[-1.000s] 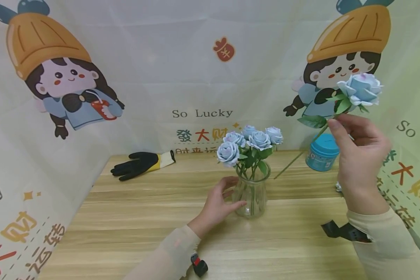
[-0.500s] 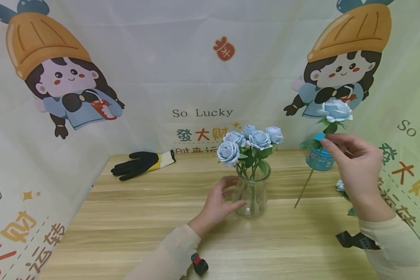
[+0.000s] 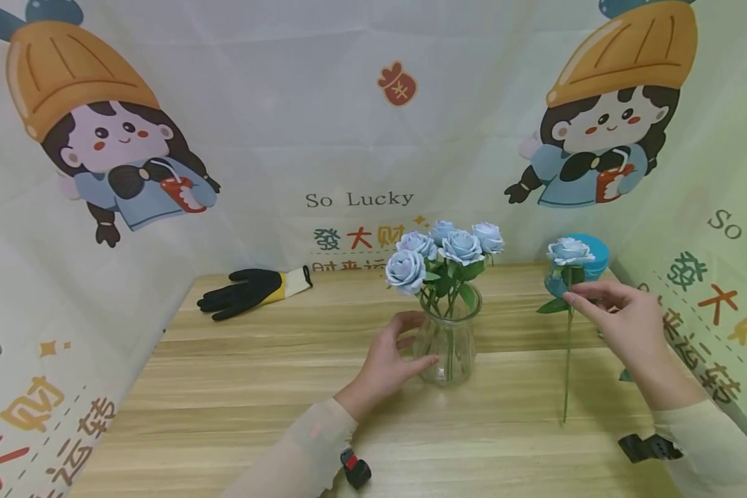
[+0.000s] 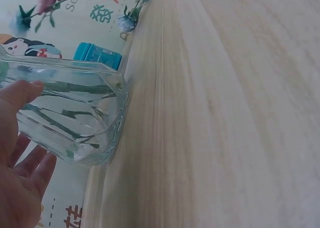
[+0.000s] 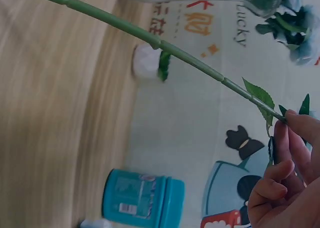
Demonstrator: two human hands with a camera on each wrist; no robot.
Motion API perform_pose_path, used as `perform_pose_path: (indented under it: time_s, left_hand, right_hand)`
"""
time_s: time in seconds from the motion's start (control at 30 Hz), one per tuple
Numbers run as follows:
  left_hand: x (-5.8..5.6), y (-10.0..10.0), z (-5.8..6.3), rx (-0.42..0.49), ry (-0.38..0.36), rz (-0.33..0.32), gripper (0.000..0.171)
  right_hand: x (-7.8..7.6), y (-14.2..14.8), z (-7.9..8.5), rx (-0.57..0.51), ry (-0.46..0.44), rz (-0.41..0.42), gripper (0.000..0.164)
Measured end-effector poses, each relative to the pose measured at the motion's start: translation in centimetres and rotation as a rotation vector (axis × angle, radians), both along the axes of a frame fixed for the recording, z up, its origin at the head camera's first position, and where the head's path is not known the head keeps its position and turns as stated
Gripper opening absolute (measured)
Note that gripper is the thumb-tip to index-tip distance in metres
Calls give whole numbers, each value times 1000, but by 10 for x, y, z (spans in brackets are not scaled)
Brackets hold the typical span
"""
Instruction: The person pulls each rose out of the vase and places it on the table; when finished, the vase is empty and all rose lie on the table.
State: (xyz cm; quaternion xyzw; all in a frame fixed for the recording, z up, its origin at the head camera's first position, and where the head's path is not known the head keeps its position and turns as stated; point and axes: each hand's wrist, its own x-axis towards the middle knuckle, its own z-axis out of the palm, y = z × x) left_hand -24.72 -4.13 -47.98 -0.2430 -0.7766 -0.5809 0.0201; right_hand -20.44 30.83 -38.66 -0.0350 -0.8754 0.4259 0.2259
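Observation:
Several pale blue artificial roses (image 3: 463,247) stand in a clear glass vase (image 3: 445,349) on the wooden table. My left hand (image 3: 387,366) holds the vase from its left side, thumb across the front; the left wrist view shows the stems through the glass (image 4: 75,113). To the right, my right hand (image 3: 625,321) pinches another blue rose (image 3: 569,252) between thumb and fingers, just below its leaves. That rose is upright, and its long bare green stem (image 5: 150,38) points down toward the table, apart from the vase.
A blue lidded tub (image 3: 591,257) stands at the back right, partly behind the held rose. A black work glove (image 3: 243,294) lies at the back left. Near the right edge, a loose blue rose (image 4: 127,22) lies, mostly hidden in the head view. Printed cloth (image 3: 274,104) hangs around the table.
My right hand has come down with the rose and turned its stem from slanting to nearly vertical. The left hand and vase have stayed in place.

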Motion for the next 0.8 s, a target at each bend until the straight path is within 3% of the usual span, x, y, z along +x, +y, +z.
perform_pose_path:
  time_s: [0.37, 0.63, 0.8]
  left_hand:
    - [0, 0, 0, -4, -4, 7, 70]
    - [1, 0, 2, -1, -5, -2, 69]
    - [0, 0, 2, -1, -11, -3, 70]
  right_hand:
    - [-7, 28, -27, 223, -64, 31, 23]
    - [-15, 46, -40, 269, -208, 68, 27]
    - [-18, 52, -55, 296, -231, 111, 24]
